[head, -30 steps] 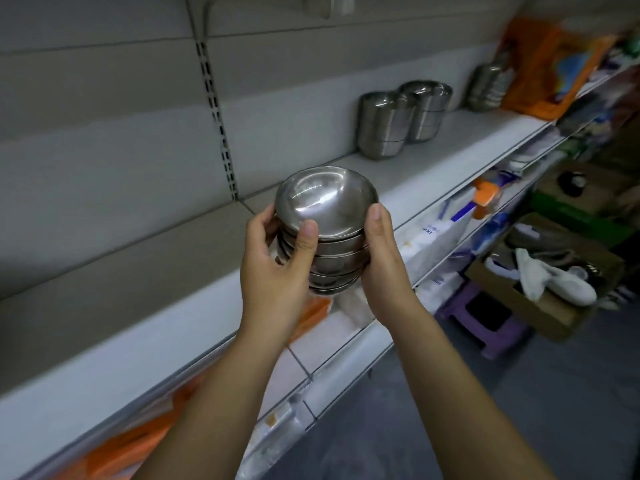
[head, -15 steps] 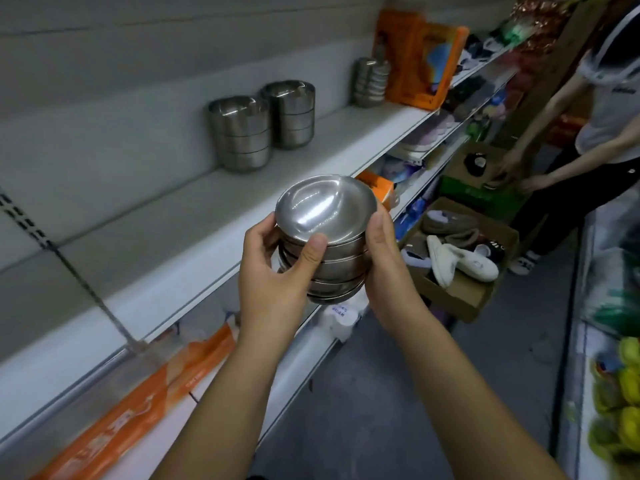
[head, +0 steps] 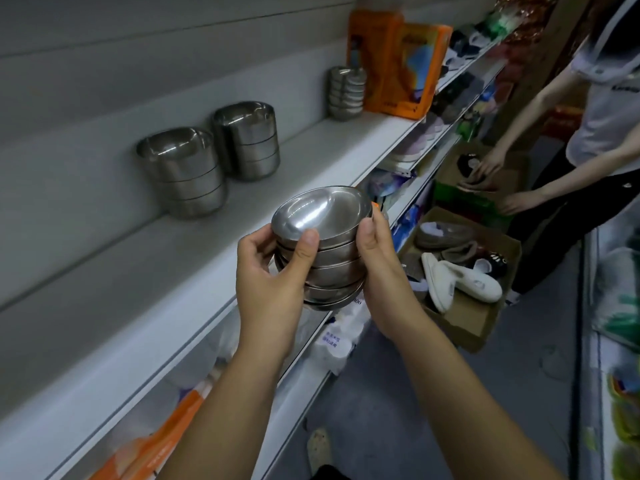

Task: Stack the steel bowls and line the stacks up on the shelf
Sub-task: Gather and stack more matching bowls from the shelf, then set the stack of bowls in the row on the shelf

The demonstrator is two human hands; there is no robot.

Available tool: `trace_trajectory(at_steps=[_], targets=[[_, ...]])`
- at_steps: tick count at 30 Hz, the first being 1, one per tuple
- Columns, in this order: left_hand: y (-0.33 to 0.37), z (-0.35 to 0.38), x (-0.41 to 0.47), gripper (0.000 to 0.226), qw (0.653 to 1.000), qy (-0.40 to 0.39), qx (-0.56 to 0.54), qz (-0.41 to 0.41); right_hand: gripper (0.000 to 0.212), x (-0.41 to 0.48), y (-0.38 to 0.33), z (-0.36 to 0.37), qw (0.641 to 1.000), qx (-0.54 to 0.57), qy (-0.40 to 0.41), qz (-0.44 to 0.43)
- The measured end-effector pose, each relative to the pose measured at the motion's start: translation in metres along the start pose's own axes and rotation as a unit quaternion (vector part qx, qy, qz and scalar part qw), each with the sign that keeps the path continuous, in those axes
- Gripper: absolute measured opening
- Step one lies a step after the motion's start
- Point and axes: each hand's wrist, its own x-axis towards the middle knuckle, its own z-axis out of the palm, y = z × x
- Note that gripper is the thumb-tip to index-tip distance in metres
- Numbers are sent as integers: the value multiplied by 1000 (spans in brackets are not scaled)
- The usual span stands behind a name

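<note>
I hold a stack of several shallow steel bowls in the air in front of the white shelf, just off its front edge. My left hand grips the stack's left side, thumb on the rim. On the stack's right side my right hand grips it. Two taller stacks of steel bowls stand side by side at the back of the shelf: one stack on the left and another stack to its right. A third stack stands further right along the shelf.
An orange box stands on the shelf beside the third stack. Lower shelves hold packaged goods. Cardboard boxes of slippers sit on the floor at right, where another person bends over a box. A freezer edge runs along the far right.
My view has swung right along the shelf, so the standing stacks now lie to the left of my hands. The stack in my hands sits closer to them. Both hands keep their grip.
</note>
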Motion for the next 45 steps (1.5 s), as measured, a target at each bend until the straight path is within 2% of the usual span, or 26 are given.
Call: trace_trajectory(at_steps=[4,6,10,14,20,23,28,32,36,45], targets=[[-8,34,51,76,1000,-12,-5,10,78,58,-6,-18,1000,4,11,-14],[-12,51,77,80,999,-24,-3,22,76,88,-8,-25,999,-7,25,-23],[-19,85,121,69,998,-59,3,33,76,136,-8,-45,997,-25,60,-35],[-31,111,155,81,996,-87,-15,21,84,170,-7,-63,997,-10,66,-32],[-49,135,196,87,992,-124,-6,1,64,221,-1,-88,998,-5,54,-28],[-56,150,217,84,990,-136,23,9,64,250,4,-103,999,3,41,-31],[-68,187,254,99,988,-138,68,22,61,310,10,-135,1000,-2,8,-28],[-81,229,288,95,988,-119,99,29,63,368,11,-169,1000,-1,-20,-15],[-102,277,325,93,988,-93,115,42,75,425,15,-206,999,-7,-30,-16],[-144,363,386,94,990,-63,120,33,75,523,28,-271,999,-13,-45,-25]])
